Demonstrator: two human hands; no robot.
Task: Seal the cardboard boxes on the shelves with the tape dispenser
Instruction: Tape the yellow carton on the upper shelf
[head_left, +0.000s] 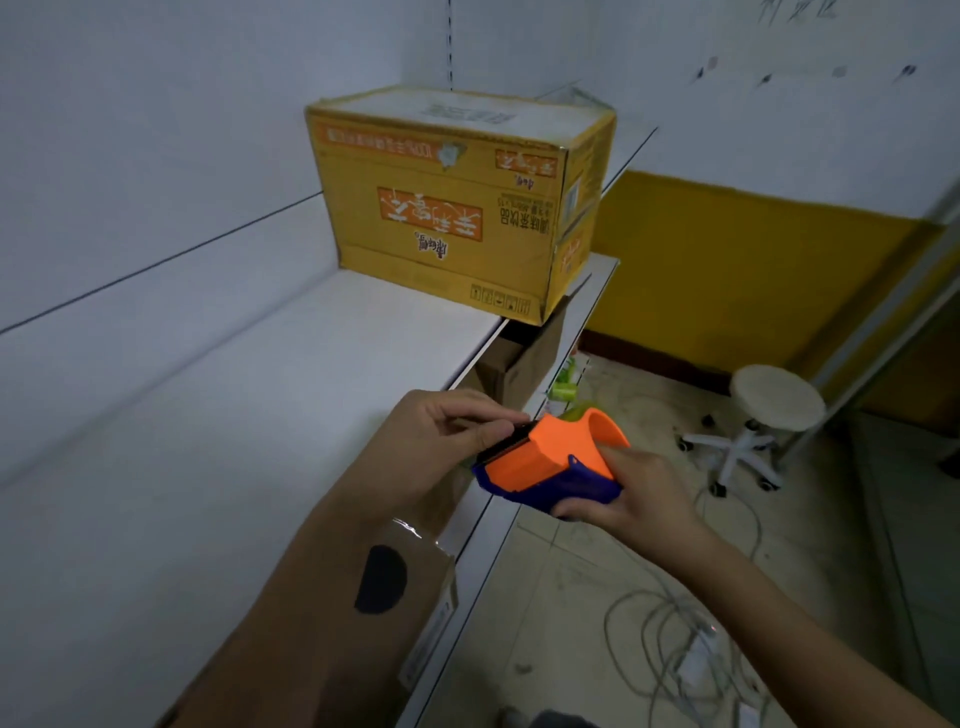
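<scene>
My right hand (631, 491) grips the blue underside of an orange and blue tape dispenser (550, 457), held in the air just off the shelf's front edge. My left hand (447, 431) pinches the dispenser's dark front edge with thumb and fingertips. A yellow cardboard box (457, 202) with upside-down print stands at the far end of the white shelf (234, 441), its flaps shut. Below the shelf edge a brown cardboard box (519, 364) shows, and another brown box (421, 587) with shiny tape lies under my left forearm.
White walls close the shelf at the back and left. On the tiled floor to the right stand a round white stool on castors (763, 415) and a tangle of grey cables (675, 639). A yellow lower wall (727, 275) runs behind.
</scene>
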